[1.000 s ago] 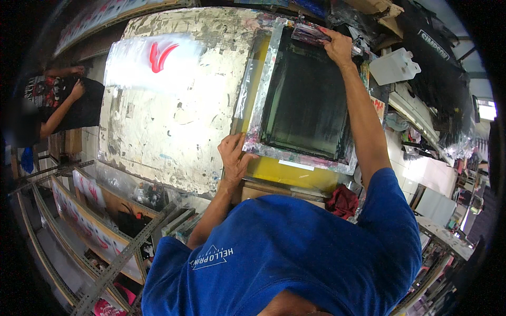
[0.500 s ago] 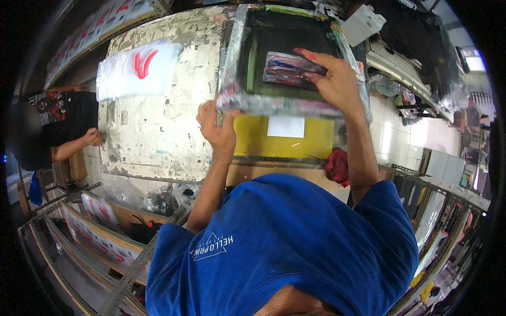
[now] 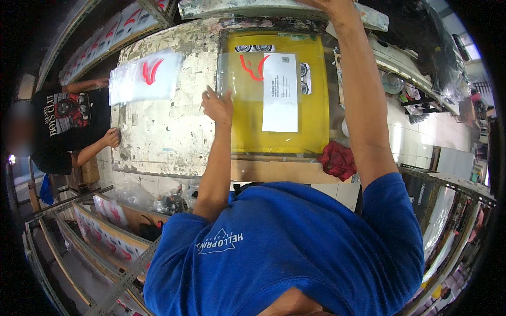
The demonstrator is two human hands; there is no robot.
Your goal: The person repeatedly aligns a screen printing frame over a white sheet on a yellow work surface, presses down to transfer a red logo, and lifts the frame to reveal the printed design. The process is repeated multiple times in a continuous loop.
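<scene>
while the right hand (image 3: 329,4) is gripping the lifted frame (image 3: 274,9) at the top edge, the left hand (image 3: 217,105) is lying flat, fingers spread, on the printed bag (image 3: 247,76) on the yellow pad (image 3: 311,126); judging by this, printing is done and removal is pending.

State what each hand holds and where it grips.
Right hand holds the raised screen frame by its front edge. Left hand holds nothing, resting on the left edge of the clear printed bag.

Bright yellow pad (image 3: 274,138) at upper centre, under a clear bag (image 3: 243,78) with red strokes and a white sheet (image 3: 280,100). Red rag (image 3: 337,160) beside it. Second clear, red-marked bag (image 3: 145,78) lies on the mottled cream table (image 3: 163,131).
</scene>
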